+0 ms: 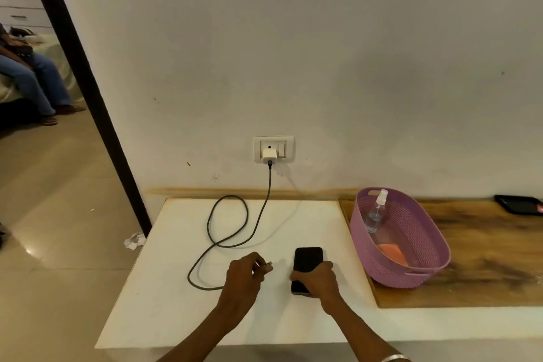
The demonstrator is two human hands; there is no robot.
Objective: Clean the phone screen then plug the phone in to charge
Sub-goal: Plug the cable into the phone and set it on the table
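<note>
A black phone [308, 258] lies screen up on the white table [176, 303], its screen dark. My right hand [318, 281] grips its near end from above. Just to the left, my left hand [244, 273] pinches the plug end of the dark charging cable [235, 241], the tip pointing right toward the phone with a small gap between them. The cable loops across the table and rises to a white charger [269, 156] plugged into the wall socket [273, 148].
A purple basket [426, 270] stands on a wooden board [484, 273] at the right, holding a clear spray bottle [376, 214] and an orange cloth [392, 253]. A dark object [518, 204] lies at the far right. A seated person's legs [32, 82] show through the doorway on the left.
</note>
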